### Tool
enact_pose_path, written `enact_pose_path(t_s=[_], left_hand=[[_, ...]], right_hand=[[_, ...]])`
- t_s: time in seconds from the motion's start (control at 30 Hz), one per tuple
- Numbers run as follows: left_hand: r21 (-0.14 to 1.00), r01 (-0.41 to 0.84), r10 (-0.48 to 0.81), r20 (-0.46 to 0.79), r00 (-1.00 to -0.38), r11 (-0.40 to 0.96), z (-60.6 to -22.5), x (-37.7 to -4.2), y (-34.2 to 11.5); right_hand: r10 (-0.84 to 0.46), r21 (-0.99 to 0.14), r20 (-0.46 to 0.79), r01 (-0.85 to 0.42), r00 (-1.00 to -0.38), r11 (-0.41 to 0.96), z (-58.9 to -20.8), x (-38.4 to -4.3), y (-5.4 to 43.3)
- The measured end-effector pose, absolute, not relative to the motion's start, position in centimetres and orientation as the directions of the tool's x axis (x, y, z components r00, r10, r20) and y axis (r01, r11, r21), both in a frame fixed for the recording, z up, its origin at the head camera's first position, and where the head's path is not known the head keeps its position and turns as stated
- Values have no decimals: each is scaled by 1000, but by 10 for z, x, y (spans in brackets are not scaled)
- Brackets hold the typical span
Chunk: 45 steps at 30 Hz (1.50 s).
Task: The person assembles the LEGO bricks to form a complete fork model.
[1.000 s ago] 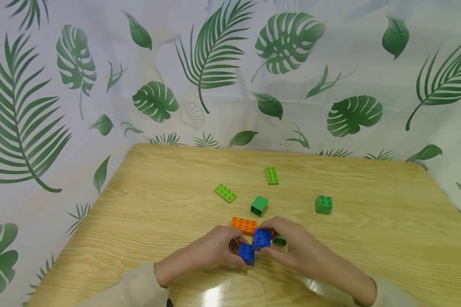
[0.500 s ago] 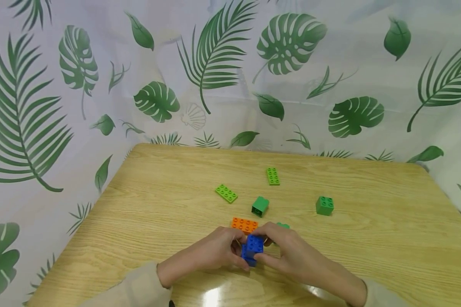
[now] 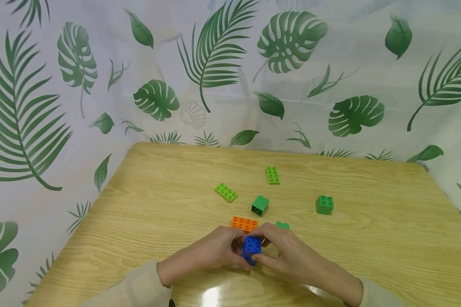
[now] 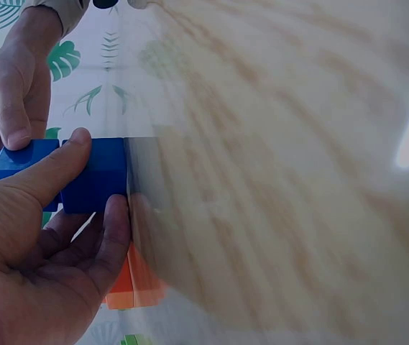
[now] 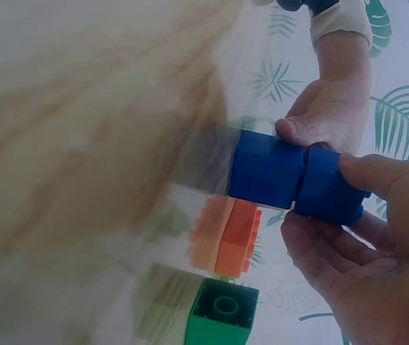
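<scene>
L hand [image 3: 222, 247] pinching lower blue brick [image 5: 265, 169], R hand [image 3: 286, 251] pinching upper brick [image 5: 326, 192], not flush, wrist cams only

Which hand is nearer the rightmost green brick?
Right. The right hand, holding the upper blue brick, is left and short of that green brick; the left hand, holding the lower blue brick, is farther left.

The upper blue block [image 5: 330, 188] and the lower blue block [image 5: 265, 169] looked like hard, smooth plastic with a slight sheen; the orange brick [image 3: 244, 223] and nearer lime plate [image 3: 226, 192] looked like studded plastic too. The tabletop [image 3: 157, 183] showed wood grain under a glossy, mirroring finish. The leaf-printed backdrop [image 3: 223, 121] looked like thin, faintly creased sheeting, the left sleeve [image 3: 138, 283] like matt cloth.
</scene>
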<state>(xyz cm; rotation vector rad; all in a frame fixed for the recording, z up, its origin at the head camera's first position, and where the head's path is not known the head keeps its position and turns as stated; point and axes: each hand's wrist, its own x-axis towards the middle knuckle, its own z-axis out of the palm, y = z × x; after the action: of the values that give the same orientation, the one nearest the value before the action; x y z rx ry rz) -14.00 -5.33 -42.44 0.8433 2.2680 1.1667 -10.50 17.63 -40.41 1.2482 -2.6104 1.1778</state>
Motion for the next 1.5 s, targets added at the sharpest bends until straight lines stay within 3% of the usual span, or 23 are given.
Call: enact_pose_path(t_s=[0.23, 0.6, 1.1, 1.5], left_hand=[[834, 313, 695, -112, -710, 454, -425, -141, -53], [836, 329, 703, -92, -705, 439, -427, -141, -53], [833, 327, 691, -88, -718, 446, -426, -139, -54], [828, 338, 692, -81, -718, 447, -429, -138, -54]], right_hand=[[-671, -604, 331, -695, -664, 390, -403, -106, 175], [-651, -627, 262, -639, -712, 446, -400, -108, 173], [-635, -663, 271, -619, -723, 421, -402, -106, 170], [-625, -621, 254, -620, -738, 480, -401, -101, 169]])
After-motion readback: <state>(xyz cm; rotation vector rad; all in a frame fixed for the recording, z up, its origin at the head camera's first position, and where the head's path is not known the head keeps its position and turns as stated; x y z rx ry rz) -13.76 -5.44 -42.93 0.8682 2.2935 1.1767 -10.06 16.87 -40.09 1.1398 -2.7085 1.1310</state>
